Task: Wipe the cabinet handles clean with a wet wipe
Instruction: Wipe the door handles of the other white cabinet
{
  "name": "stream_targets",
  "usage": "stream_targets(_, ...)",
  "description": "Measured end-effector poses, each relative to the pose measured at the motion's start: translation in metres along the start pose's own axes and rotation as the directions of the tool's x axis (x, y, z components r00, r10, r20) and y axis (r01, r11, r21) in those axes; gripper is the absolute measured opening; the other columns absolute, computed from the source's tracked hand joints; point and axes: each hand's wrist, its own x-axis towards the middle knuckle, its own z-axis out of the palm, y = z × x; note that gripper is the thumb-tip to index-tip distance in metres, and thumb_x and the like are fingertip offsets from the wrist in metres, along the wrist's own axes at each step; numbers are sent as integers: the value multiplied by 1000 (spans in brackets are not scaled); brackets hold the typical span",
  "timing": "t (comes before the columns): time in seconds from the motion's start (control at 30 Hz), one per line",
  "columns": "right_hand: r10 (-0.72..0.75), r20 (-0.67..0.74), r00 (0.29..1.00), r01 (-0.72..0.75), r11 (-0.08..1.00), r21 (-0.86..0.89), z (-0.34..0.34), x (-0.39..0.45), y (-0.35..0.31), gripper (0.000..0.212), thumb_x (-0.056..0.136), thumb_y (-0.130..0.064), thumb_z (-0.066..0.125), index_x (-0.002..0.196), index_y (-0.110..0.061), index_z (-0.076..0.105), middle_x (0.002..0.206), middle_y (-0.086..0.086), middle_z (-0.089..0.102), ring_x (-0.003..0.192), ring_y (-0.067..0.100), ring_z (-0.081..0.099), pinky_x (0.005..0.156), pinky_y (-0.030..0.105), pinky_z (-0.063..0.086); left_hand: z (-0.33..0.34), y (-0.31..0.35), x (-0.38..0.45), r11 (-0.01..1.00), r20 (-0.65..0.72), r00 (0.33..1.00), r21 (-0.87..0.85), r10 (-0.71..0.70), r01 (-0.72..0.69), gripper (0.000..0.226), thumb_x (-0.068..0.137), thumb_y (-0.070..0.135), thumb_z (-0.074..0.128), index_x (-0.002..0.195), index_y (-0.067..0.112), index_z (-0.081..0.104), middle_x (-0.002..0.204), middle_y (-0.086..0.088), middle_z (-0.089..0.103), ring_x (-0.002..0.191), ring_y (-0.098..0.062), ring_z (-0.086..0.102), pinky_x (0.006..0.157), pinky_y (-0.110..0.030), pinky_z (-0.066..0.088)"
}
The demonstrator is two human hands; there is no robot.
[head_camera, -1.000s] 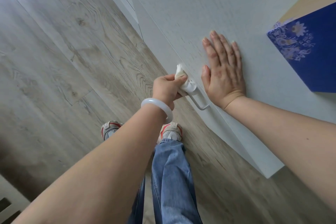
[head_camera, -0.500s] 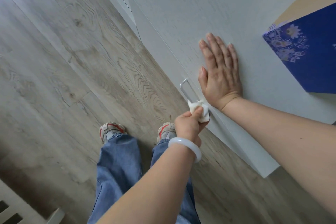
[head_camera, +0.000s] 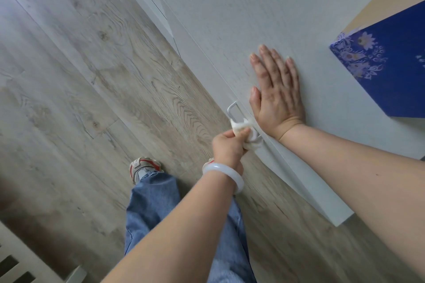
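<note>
White crumpled wet wipe (head_camera: pixel 244 132) sits in the left hand (head_camera: pixel 227 145) grip, seemingly wrapped on the grey metal handle (head_camera: pixel 233 111); right hand (head_camera: pixel 277 96) lies flat on the door. A loose pinch could drop it.

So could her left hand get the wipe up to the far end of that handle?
Probably yes. The left hand grips the wet wipe on the handle, whose far end is bare; the right hand lies flat beside it.
</note>
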Motion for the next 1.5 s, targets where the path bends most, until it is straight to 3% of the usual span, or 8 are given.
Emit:
stream_targets(0.17,-3,5,1000,3,1000,5,0,0,0,63,91,-27,41,151,-13,28,159,7,23,147,23,20,119,49,16,-11,49,17,980,-48,985,114,168,-161,10,86,9,73,95,8,75,91,-11,75,91,-27,71,86,-39,59)
stream_targets(0.4,-2,-14,1000,2,1000,-7,1,0,-1,63,90,-27,40,151,-13,30,159,7,25,146,23,22,119,48,16,-33,2,-8,898,94,992,425,82,-114,9,89,15,69,83,12,75,79,-9,73,67,-18,64,68,-32,55)
stream_targets(0.7,34,57,998,-33,999,-16,-3,-1,-3,62,91,-26,35,151,-12,29,159,8,24,147,23,21,119,48,17,-105,56,-15,924,2,987,351,164,-154,16,89,2,65,89,18,68,96,-14,72,94,-34,70,82,-53,58)
stream_targets(0.8,176,48,983,-178,983,37,-5,2,-24,61,88,-23,34,148,-11,36,157,9,29,146,25,24,119,46,16,-133,84,-24,916,7,980,356,198,-188,16,90,1,63,98,15,66,102,-15,71,97,-32,69,78,-48,60)
stream_targets(0.97,527,192,828,-554,822,135,-16,29,-109,60,89,-21,50,146,-9,37,156,21,22,145,38,16,119,42,11,-179,131,-46,865,-18,964,446,265,-230,21,89,2,65,85,23,65,101,-16,70,97,-33,68,81,-55,58)
stream_targets(1.07,478,298,826,-528,841,116,-28,46,-157,55,90,-21,59,142,-11,43,155,23,22,143,41,16,118,42,9,-208,164,-62,810,-7,945,516,328,-277,16,87,4,66,89,20,66,97,-15,71,95,-32,68,81,-54,58)
stream_targets(1.27,232,498,835,-405,872,273,-46,83,-217,39,95,-21,56,130,-3,55,135,16,52,127,33,43,107,37,32,-248,226,-87,722,24,912,602,410,-340,14,88,8,67,94,21,66,98,-12,71,94,-29,68,84,-51,57)
stream_targets(1.5,72,538,840,-320,866,385,-46,144,-270,38,97,-22,53,131,-5,54,133,14,54,125,31,47,105,34,34,-275,292,-74,655,-7,889,679,457,-332,17,89,11,63,104,11,70,96,-13,72,93,-30,67,85,-49,55)
